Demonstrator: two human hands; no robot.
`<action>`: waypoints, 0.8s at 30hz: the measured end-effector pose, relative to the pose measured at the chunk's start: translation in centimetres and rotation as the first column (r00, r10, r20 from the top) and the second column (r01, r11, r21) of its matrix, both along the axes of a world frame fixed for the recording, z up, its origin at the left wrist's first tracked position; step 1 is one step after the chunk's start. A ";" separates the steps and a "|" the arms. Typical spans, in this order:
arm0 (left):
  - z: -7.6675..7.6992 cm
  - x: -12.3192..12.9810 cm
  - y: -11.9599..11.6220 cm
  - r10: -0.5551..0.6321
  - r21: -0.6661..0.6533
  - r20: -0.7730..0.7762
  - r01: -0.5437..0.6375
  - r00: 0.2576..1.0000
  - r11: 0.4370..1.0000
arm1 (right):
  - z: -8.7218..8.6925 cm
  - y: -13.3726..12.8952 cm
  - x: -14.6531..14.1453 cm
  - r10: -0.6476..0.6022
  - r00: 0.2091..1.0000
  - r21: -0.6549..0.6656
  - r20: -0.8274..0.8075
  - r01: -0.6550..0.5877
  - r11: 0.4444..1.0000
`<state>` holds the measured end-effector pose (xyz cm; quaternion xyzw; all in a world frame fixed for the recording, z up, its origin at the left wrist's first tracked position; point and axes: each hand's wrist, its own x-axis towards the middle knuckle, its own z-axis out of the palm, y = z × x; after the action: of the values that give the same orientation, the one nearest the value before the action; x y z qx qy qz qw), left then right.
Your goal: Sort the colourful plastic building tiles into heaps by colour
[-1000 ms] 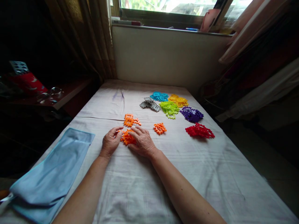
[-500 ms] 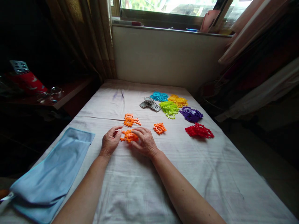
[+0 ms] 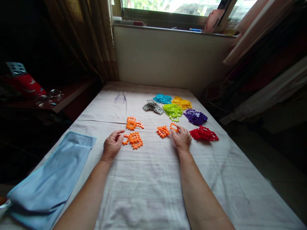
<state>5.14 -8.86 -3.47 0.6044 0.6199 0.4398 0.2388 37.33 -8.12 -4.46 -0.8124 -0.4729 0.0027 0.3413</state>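
Observation:
My right hand (image 3: 181,139) pinches an orange square-frame building piece (image 3: 173,126) with notched edges, to the right of a small orange pile (image 3: 163,131). On the left, my left hand (image 3: 112,145) rests with thumb and forefinger apart, beside an orange frame piece (image 3: 125,139) at its thumb. Whether the thumb touches that piece, I cannot tell. Overlapping orange pieces (image 3: 135,140) lie right of it, and another orange cluster (image 3: 131,123) is a little farther back.
Red (image 3: 204,134), purple (image 3: 195,117), lime green (image 3: 173,111), yellow (image 3: 182,103), blue (image 3: 162,98) and grey (image 3: 153,107) piles of pieces lie at the right and back of the sheet-covered surface (image 3: 144,191). A blue cloth (image 3: 52,175) is spread at the left.
My right hand has moved right from the left-hand orange pieces, carrying an orange frame piece past the small orange pile. My left hand has stayed nearly in place.

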 end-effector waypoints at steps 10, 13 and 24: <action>0.3 0.1 -0.1 0.007 0.009 0.002 -0.007 1.000 1.000 | 0.4 -0.1 -0.4 -0.005 1.000 -0.041 -0.015 0.004 0.999; 0.1 0.1 -0.1 0.001 0.003 0.016 -0.001 1.000 1.000 | 0.4 0.0 -0.2 -0.004 0.999 -0.044 -0.048 0.002 0.999; 0.2 0.2 -0.2 0.017 0.012 -0.002 -0.017 1.000 1.000 | 1.4 -0.9 -4.6 0.396 0.904 0.217 0.160 -0.424 0.879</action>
<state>5.32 -9.03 -3.26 0.6008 0.6228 0.4449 0.2308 32.77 -9.05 -3.04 -0.6437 -0.6489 -0.0290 0.4046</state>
